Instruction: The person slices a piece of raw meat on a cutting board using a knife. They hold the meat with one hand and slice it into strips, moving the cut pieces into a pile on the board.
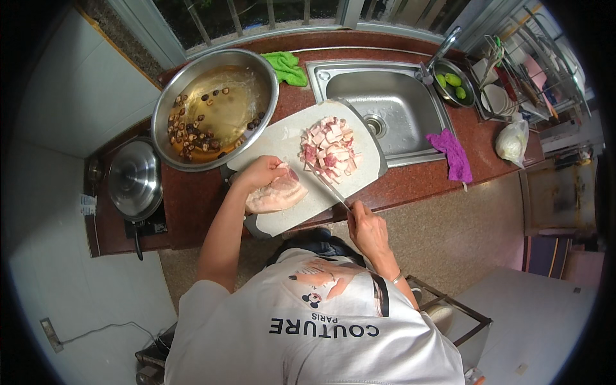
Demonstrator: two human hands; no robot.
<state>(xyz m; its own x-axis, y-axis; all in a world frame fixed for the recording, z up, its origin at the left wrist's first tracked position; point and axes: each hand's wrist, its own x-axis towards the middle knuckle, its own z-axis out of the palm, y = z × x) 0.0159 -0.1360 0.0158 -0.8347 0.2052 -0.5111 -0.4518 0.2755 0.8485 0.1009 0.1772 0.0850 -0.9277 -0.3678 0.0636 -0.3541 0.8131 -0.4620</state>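
My left hand (263, 172) grips the far end of a slab of pork belly (276, 195) on the left part of a pale cutting board (308, 204). In my right hand (368, 226) is the handle of a kitchen knife (332, 186). Its narrow blade points away from me, and the tip meets the near edge of a heap of diced pork (332, 147). That heap lies on the right half of the board, apart from the slab. The board's far right corner reaches over the sink's edge.
A steel basin (211, 110) of liquid with dried mushrooms stands at left, beyond a lidded pan (135, 178). At right are a sink (385, 115), a purple cloth (452, 154), a bowl of green produce (452, 84), a plastic bag (513, 142) and a dish rack (524, 77). A green cloth (287, 67) lies behind the board.
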